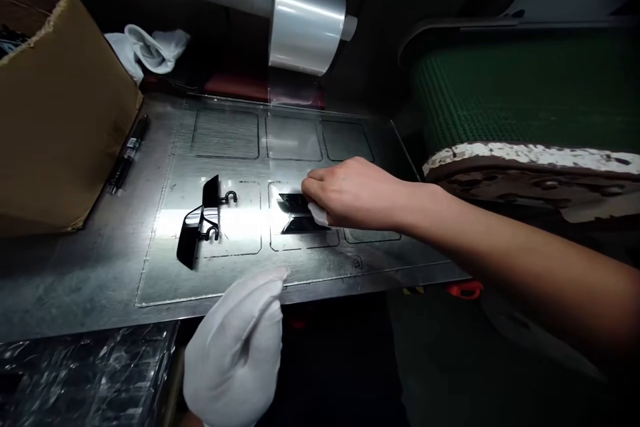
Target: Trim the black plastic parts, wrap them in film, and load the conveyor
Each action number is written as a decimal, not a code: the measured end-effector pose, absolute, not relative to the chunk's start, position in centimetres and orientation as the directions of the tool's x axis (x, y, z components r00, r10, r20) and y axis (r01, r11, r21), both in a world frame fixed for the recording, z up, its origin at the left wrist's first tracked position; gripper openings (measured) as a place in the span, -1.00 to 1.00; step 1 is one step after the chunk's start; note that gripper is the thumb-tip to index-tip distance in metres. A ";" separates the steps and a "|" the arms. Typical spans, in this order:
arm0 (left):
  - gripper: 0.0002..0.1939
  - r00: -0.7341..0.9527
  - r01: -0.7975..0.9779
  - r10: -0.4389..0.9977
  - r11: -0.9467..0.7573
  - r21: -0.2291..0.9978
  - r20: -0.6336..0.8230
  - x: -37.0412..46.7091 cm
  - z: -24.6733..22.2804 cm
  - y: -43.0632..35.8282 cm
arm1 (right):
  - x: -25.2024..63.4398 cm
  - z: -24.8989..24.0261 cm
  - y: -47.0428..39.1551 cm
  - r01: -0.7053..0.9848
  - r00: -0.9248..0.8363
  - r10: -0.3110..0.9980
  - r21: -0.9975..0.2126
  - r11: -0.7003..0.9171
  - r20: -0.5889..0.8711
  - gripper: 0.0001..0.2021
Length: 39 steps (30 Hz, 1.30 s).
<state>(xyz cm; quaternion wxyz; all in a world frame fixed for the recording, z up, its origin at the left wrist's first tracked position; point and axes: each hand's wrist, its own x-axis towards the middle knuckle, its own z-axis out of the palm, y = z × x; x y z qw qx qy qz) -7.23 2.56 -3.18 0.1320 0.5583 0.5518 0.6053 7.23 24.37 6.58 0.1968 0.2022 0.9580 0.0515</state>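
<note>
My right hand (347,193), bare, is closed on a small white cloth (319,214). It sits over the right ends of two glossy black plastic pieces (299,223) inside a marked rectangle on the metal sheet (210,287). Whether the cloth touches them is hard to make out. My left hand (237,347), in a white glove, hovers at the front edge of the sheet with its fingers stretched and nothing seen in them. Two more black pieces with small hooks (200,223) rest to the left, one partly overlapping the other.
An open cardboard box (75,113) stands at the left, beside a black pen (129,155). Behind the sheet, a roll of clear film (307,23) hangs on a bar. A green conveyor belt (525,93) lies right. Black wrapped stuff (85,373) is at lower left.
</note>
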 end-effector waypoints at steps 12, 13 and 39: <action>-0.57 -0.380 0.422 0.816 -0.267 0.867 0.436 -7.1 -3.0 2.2 | 14.0 6.2 21.2 0.589 -0.803 0.586 -0.301 0.750 -0.111 -0.86; -0.57 -0.395 0.424 0.820 -0.238 0.874 0.414 -7.0 -2.9 2.2 | 15.7 5.8 20.2 0.593 -0.787 0.612 -0.367 0.717 -0.077 -0.85; -0.67 0.404 0.914 0.907 -0.404 -0.024 0.118 -5.7 1.7 12.1 | 27.3 -2.3 16.9 0.766 -0.491 0.831 -0.326 0.555 0.261 -0.31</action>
